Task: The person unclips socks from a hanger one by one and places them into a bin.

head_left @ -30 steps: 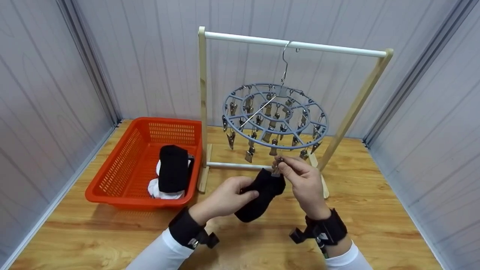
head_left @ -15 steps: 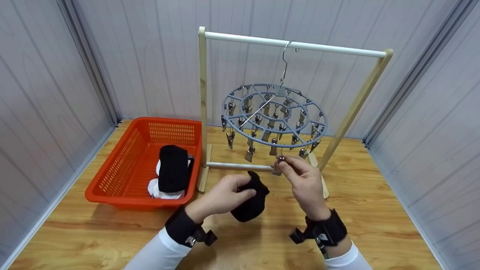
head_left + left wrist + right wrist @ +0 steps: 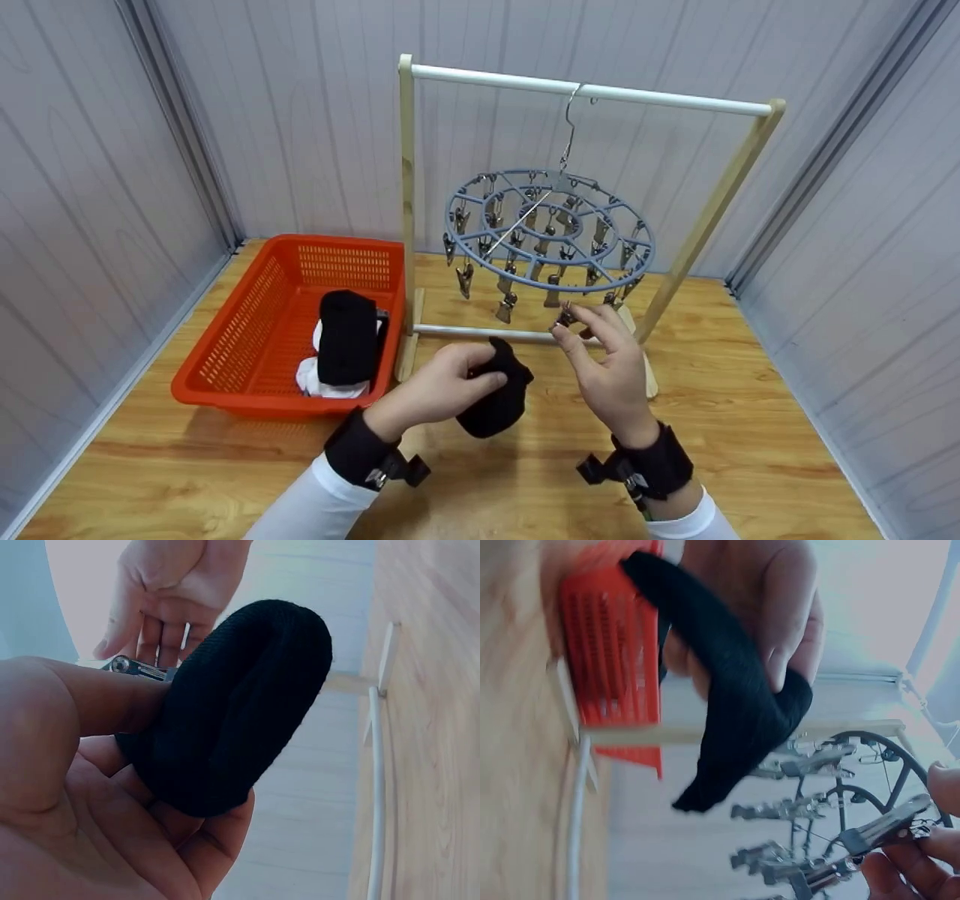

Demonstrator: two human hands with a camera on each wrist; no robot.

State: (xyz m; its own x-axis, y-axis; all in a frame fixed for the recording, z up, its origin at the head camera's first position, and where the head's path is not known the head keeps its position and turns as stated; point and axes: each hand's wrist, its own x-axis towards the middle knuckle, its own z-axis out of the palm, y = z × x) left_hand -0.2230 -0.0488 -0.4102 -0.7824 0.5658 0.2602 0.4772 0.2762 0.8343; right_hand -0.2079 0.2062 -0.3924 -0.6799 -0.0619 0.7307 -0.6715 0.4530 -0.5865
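A crumpled black sock (image 3: 495,409) is pinched between the thumb and fingers of my left hand (image 3: 442,382). In the left wrist view the sock (image 3: 232,712) bulges upward from the fingers. My right hand (image 3: 611,375) holds a metal clip (image 3: 566,317) below the front rim of a round grey hanger (image 3: 525,280). The right wrist view shows this clip (image 3: 889,823) lying between thumb and fingertips. A gap separates sock and clip in the head view. Several other metal clips dangle from the hanger's rings.
The hanger hooks over the white top bar (image 3: 487,76) of a wooden-legged rack. To its left stands an orange basket (image 3: 289,406) with a black cloth item (image 3: 347,337) over white cloth (image 3: 311,375). Panelled walls enclose the wooden surface on three sides.
The sock was at the clip one second ago; my left hand has drawn it left, away from the clip. The clip has tilted in my right hand, and its fingers have shifted around it.
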